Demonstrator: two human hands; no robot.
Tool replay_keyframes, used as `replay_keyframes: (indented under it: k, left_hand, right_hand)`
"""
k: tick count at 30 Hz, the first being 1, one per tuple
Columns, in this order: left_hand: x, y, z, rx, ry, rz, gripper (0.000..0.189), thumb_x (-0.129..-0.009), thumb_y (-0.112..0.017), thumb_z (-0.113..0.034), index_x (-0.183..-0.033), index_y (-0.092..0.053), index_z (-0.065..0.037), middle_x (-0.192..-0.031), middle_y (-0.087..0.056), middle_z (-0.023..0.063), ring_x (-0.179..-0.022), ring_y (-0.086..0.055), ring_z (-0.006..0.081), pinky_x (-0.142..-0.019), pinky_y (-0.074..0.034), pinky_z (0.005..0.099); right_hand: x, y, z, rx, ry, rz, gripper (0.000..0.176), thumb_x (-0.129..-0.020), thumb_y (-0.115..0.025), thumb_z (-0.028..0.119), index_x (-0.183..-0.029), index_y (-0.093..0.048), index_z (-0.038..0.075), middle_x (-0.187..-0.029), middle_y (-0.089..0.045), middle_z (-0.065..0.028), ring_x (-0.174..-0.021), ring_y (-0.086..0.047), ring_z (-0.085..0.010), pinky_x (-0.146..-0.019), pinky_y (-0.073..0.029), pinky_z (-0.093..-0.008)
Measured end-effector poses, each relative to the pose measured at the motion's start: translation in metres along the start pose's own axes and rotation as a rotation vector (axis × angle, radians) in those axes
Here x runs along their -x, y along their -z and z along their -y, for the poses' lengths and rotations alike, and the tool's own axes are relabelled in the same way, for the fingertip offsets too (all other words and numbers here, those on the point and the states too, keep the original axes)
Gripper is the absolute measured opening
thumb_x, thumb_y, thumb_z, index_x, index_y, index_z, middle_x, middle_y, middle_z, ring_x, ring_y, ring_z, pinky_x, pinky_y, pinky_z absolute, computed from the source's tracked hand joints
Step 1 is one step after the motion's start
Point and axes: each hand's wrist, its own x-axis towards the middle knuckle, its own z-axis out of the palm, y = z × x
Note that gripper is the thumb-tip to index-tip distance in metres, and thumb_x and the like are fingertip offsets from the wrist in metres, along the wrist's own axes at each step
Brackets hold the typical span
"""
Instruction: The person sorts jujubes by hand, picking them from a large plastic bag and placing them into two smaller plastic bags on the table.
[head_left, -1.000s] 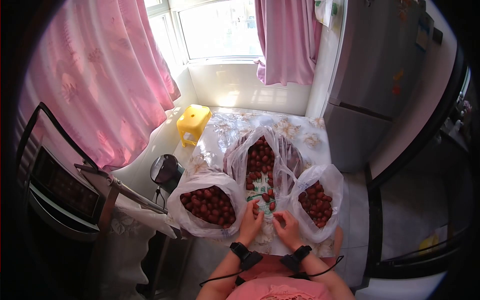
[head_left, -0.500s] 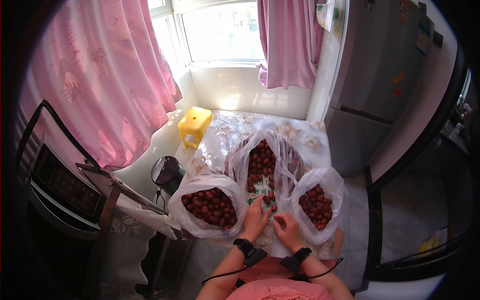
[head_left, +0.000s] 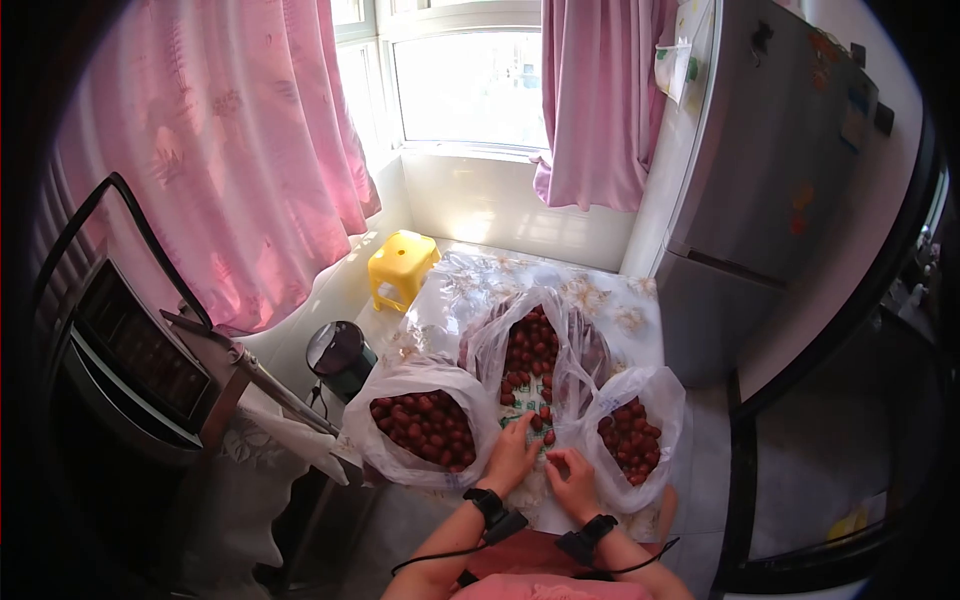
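Three translucent plastic bags of red dates stand on the table. My left hand (head_left: 511, 455) reaches into the mouth of the middle bag (head_left: 487, 345), thumb and fingers apart, its fingertips beside a loose date (head_left: 536, 422). Another date (head_left: 549, 438) lies just beyond my right hand (head_left: 573, 486). The fingers of that hand are curled in towards the thumb, and whether anything is between them cannot be seen. Left of my hands is the left bag (head_left: 372, 452), full of dates; the right bag (head_left: 668, 400) holds a smaller heap.
A flowered cloth covers the table (head_left: 630, 345). Beyond its left edge are a yellow stool (head_left: 402, 258) and a dark round bin (head_left: 338, 355). An oven-like appliance (head_left: 140, 350) stands at the left, a grey fridge (head_left: 740, 240) at the right.
The camera view has tilted up slightly, so everything sits lower in the picture. My hands stay almost in the same place over the middle bag's mouth.
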Motion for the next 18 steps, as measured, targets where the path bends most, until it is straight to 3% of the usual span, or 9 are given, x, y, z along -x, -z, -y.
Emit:
replay_keyframes:
  k: [11,18]
  left_hand:
    - [0.0019,0.0054,-0.0047,0.007,-0.001,0.041,0.056,-0.088,-0.069,-0.016,-0.14,-0.051,-0.005,-0.121,-0.062,0.0242,-0.107,-0.061,0.0439,-0.092,-0.05,0.0479]
    - [0.0008,0.0055,-0.0056,0.002,-0.004,0.045,0.056,-0.088,-0.069,-0.015,-0.139,-0.051,-0.004,-0.12,-0.062,0.0241,-0.107,-0.061,0.0435,-0.091,-0.05,0.0475]
  right_hand:
    - [-0.0005,0.001,0.0036,-0.001,0.006,0.01,0.014,-0.087,-0.069,0.003,-0.101,-0.065,0.001,-0.091,-0.065,-0.0129,-0.081,-0.068,-0.0282,-0.074,-0.054,-0.0355]
    - [0.0006,0.0017,0.0033,-0.012,-0.03,0.019,0.014,-0.088,-0.069,0.005,-0.1,-0.065,0.0,-0.093,-0.066,-0.0124,-0.084,-0.069,-0.0267,-0.076,-0.054,-0.0342]
